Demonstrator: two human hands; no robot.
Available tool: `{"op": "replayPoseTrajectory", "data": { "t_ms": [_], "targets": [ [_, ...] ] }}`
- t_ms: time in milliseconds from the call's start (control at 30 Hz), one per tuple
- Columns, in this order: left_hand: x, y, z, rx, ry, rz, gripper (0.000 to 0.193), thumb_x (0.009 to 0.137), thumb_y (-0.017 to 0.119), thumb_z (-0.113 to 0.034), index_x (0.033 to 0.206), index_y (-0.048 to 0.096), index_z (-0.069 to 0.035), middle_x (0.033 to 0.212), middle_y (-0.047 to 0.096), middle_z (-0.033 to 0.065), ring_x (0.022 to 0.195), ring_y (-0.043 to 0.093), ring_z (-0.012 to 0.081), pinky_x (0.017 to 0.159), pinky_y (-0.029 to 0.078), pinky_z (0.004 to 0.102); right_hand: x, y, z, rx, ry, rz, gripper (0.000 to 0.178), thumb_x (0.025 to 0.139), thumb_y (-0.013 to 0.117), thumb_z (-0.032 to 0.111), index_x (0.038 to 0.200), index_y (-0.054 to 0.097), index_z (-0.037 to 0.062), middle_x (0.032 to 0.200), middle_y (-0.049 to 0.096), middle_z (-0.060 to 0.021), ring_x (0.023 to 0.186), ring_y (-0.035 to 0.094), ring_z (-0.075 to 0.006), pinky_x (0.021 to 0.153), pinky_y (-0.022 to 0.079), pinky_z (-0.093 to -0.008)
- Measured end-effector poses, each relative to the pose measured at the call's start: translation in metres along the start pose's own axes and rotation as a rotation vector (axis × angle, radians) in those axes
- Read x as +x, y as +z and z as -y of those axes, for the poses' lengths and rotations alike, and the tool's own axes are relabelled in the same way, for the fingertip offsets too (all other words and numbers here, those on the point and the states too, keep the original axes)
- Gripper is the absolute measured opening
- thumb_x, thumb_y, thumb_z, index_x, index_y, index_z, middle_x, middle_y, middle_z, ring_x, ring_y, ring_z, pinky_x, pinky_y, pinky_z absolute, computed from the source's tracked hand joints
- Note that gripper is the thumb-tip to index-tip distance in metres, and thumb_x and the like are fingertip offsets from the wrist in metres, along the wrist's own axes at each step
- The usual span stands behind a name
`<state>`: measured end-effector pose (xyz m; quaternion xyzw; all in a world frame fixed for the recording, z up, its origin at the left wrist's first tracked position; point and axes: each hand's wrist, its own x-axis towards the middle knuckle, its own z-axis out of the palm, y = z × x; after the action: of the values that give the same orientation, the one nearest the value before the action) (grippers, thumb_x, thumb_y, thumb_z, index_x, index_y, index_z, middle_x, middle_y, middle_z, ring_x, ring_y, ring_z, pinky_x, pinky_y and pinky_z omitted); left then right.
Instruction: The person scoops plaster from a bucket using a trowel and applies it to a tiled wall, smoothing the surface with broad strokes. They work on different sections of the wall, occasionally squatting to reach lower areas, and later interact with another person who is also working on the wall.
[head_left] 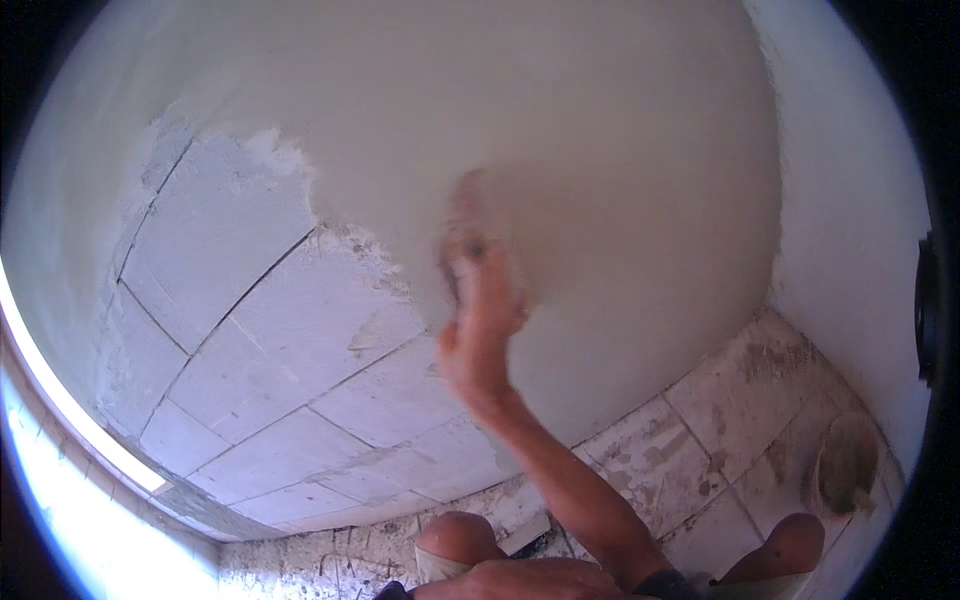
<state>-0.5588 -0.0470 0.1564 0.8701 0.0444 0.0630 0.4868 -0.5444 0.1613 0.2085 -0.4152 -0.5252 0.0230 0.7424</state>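
Observation:
My right hand [485, 335] reaches up to the wall, fingers closed around the handle of a plastering trowel [468, 205], which is smeared by motion and lies against or very near the surface. Around it spreads smooth, damp-looking grey-beige plaster [620, 190]. Left of the hand, the coat ends in a ragged edge beside bare pale blocks [250, 285] with dark joints. My left forearm [520, 580] lies across the bottom edge of the picture; its fingers do not show.
A smooth pale side wall [850, 170] meets the plastered wall at the right, with a dark object [925, 310] at its edge. A round, stained bucket [845, 465] stands on splattered floor tiles [690, 500]. My bent knees [460, 537] show below. Bright light enters lower left.

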Motion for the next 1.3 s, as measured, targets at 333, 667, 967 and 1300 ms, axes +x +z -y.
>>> {"op": "replayPoseTrajectory", "data": {
  "t_ms": [333, 667, 967, 1300],
  "targets": [
    [0.002, 0.001, 0.005, -0.015, -0.022, 0.031, 0.048, 0.088, 0.063, -0.039, 0.119, 0.061, -0.003, 0.109, 0.064, 0.0176, 0.099, 0.062, 0.0377, 0.085, 0.048, 0.045, -0.143, -0.026, -0.021, 0.234, -0.192, 0.32, 0.078, 0.07, 0.059, -0.01, 0.144, 0.056, 0.0139, 0.157, 0.037, -0.0244, 0.151, 0.027, -0.0419, 0.117, 0.01, -0.0688],
    [0.026, -0.01, 0.0, 0.002, -0.127, 0.215, 0.043, 0.089, 0.064, -0.035, 0.119, 0.061, -0.004, 0.109, 0.064, 0.0162, 0.099, 0.062, 0.0364, 0.085, 0.048, 0.0448, -0.169, -0.082, -0.232, 0.273, 0.642, -0.577, 0.06, 0.089, 0.042, -0.006, 0.148, 0.032, -0.009, 0.145, 0.044, -0.0293, 0.137, 0.045, -0.0389, 0.117, 0.032, -0.0442],
    [0.041, 0.001, 0.031, -0.105, -0.176, 0.213, 0.026, 0.098, 0.062, -0.02, 0.117, 0.06, -0.002, 0.103, 0.063, 0.0135, 0.097, 0.062, 0.0314, 0.087, 0.048, 0.0431, -0.155, -0.015, -0.103, 0.355, 0.258, -0.012, 0.072, 0.077, 0.049, -0.014, 0.146, 0.047, 0.0034, 0.158, 0.034, -0.0251, 0.151, 0.026, -0.041, 0.122, 0.015, -0.0562],
    [0.058, 0.005, 0.051, -0.068, -0.278, 0.273, 0.03, 0.098, 0.062, -0.017, 0.124, 0.058, -0.004, 0.116, 0.064, 0.0143, 0.108, 0.061, 0.0333, 0.096, 0.047, 0.0446, -0.241, -0.077, -0.213, 0.319, 0.91, -0.474, 0.062, 0.099, 0.043, -0.002, 0.157, 0.018, -0.0052, 0.16, 0.028, -0.0229, 0.149, 0.03, -0.0323, 0.122, 0.025, -0.0405]
  ]
}}
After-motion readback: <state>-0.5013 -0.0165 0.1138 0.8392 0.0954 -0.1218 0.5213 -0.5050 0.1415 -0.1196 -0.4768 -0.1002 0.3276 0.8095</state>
